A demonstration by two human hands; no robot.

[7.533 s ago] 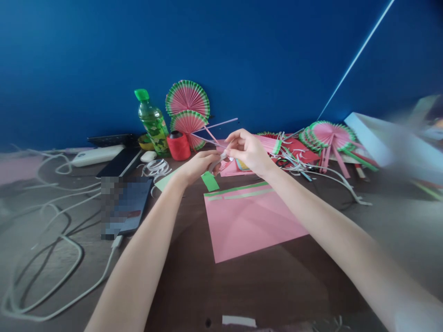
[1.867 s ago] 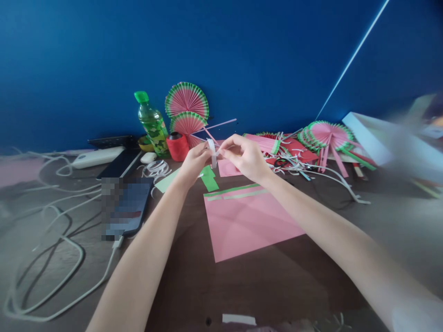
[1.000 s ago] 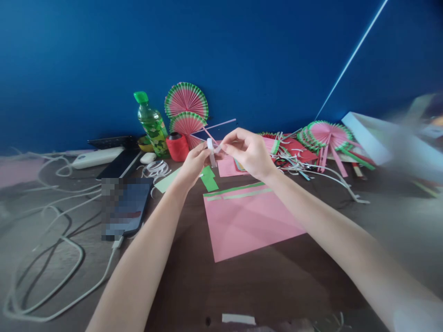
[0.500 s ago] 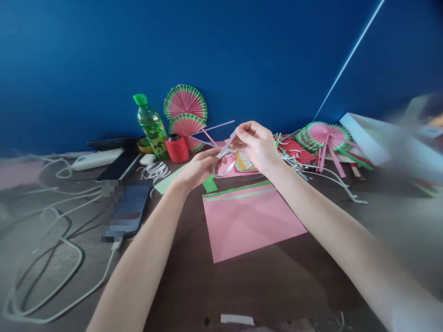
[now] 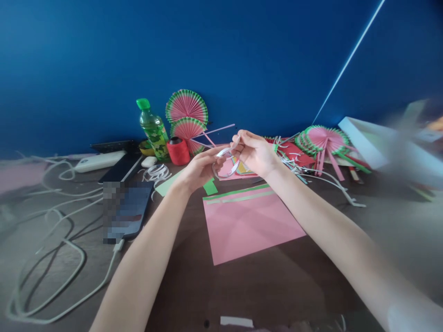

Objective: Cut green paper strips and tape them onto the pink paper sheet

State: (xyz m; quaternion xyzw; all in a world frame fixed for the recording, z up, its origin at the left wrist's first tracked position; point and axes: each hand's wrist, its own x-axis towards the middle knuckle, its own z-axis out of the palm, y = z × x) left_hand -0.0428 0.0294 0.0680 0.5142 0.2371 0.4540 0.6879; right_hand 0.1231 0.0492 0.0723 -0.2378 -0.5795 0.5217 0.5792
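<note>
My left hand (image 5: pixel 198 169) and my right hand (image 5: pixel 255 152) meet above the dark table (image 5: pixel 263 281), both pinching a thin white strip (image 5: pixel 225 160) that curls into a loop between them. The fingers of each hand are closed on the strip. Just below the hands lies a pink paper sheet (image 5: pixel 249 223) with a green and pale band along its far edge. A small green paper scrap (image 5: pixel 209 187) lies under my left hand.
A green bottle (image 5: pixel 151 129), a red thread spool (image 5: pixel 177 150) and two pink-green paper fans (image 5: pixel 187 107) stand by the blue wall. More fans and strips (image 5: pixel 320 140) pile at the right. A phone (image 5: pixel 125 210) and white cables (image 5: pixel 51 258) lie at the left.
The short upright strip between my hands has become a longer curled loop. My right hand rose, then came down close to the left hand again.
</note>
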